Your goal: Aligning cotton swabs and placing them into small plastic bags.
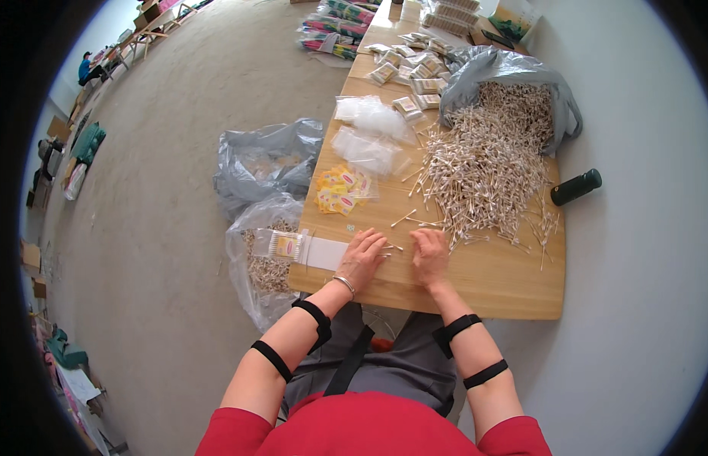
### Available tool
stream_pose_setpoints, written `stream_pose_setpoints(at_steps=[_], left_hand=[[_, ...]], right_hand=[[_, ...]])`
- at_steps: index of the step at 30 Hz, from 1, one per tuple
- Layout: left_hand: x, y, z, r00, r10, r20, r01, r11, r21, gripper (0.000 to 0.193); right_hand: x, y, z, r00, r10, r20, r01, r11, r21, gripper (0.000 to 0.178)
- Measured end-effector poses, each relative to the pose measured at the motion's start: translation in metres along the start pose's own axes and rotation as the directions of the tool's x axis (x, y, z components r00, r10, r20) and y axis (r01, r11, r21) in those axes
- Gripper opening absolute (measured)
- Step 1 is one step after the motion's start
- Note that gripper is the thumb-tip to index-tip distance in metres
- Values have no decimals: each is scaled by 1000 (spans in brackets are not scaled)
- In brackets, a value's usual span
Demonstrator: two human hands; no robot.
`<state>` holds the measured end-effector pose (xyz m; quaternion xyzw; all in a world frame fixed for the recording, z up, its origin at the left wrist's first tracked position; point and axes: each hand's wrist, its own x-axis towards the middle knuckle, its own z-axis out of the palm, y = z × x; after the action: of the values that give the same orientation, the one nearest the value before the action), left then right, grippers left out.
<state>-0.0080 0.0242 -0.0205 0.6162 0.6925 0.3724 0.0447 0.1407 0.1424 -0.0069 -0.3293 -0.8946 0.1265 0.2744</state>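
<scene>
My left hand (359, 258) rests at the near edge of the wooden table with its fingers curled. A few cotton swabs (395, 247) stick out from under its fingertips on the right side. Close by on the right is my right hand (430, 257), fingers bent and pressed together; what they hold, if anything, is hidden. Beside my left wrist lies a white strip (326, 254). At its left end, a clear packet of swabs (285, 245) with a yellow card sits at the table's edge. Beyond my right hand spreads a large heap of loose cotton swabs (483, 171).
The heap spills from a grey plastic bag (563, 99). Yellow cards (339, 194), clear empty bags (367, 148) and filled swab packets (422, 72) lie farther up the table (476, 285). A dark bottle (576, 188) is at the right edge. Plastic bags (266, 163) stand on the floor at left.
</scene>
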Motion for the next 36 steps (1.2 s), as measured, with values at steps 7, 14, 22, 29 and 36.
stream_pose_setpoints(at_steps=[7, 14, 22, 29, 36], left_hand=[[-2, 6, -3, 999, -41, -21, 40, 997, -61, 33], [-11, -6, -6, 999, -36, 25, 38, 998, -56, 32], [-7, 2, -10, 991, -130, -43, 128, 991, -46, 61], [3, -1, -8, 988, -138, 72, 142, 989, -50, 68], [11, -14, -7, 977, -211, -19, 208, 972, -106, 47]], right_hand=[[43, 19, 2, 1000, 0, 6, 2, 960, -278, 14], [33, -18, 31, 980, -88, 178, 105, 990, -92, 13], [59, -4, 23, 992, -113, -48, 103, 979, -177, 23], [30, -5, 23, 987, -39, 158, 27, 996, 79, 24], [-1, -4, -13, 996, 53, 74, -53, 999, -6, 25]])
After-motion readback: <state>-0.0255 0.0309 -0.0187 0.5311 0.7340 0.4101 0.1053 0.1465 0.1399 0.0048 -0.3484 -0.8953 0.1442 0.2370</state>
